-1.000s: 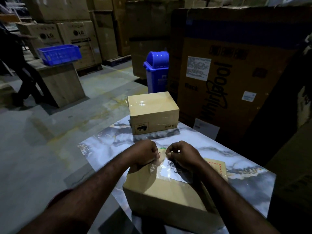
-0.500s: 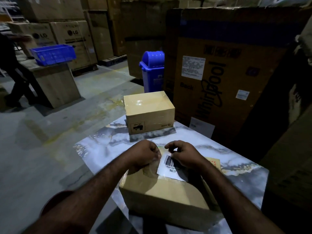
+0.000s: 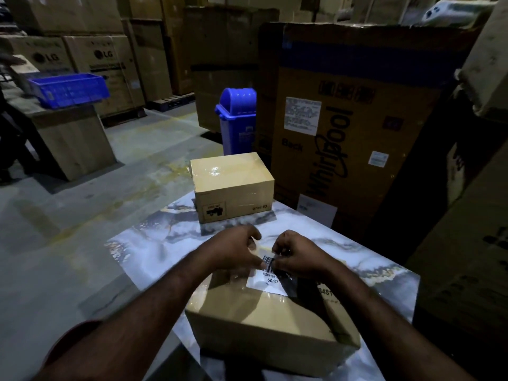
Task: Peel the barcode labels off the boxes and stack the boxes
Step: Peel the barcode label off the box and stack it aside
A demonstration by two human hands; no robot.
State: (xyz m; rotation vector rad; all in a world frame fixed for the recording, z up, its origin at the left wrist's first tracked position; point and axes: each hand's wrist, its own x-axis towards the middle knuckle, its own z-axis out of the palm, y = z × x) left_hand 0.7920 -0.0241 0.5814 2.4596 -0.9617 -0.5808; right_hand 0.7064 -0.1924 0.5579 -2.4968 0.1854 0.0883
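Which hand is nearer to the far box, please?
Left. The left hand lies straight in front of the far box; the right hand sits further right.

Counter (image 3: 148,243): bare marble lay left of the near box (image 3: 269,320) and far box (image 3: 232,185), with a narrow strip between them. Right side: tall carton (image 3: 357,127) stood close, walling that edge. Behind: blue bin (image 3: 237,119). Left: open floor (image 3: 68,229).

Barcode label (image 3: 270,281), near box (image 3: 264,320): "50/37"; code above partly hidden
Large carton (image 3: 357,78): "Whirlpool" set sideways, "Back"
Rear cartons (image 3: 104,67), left: "LG"
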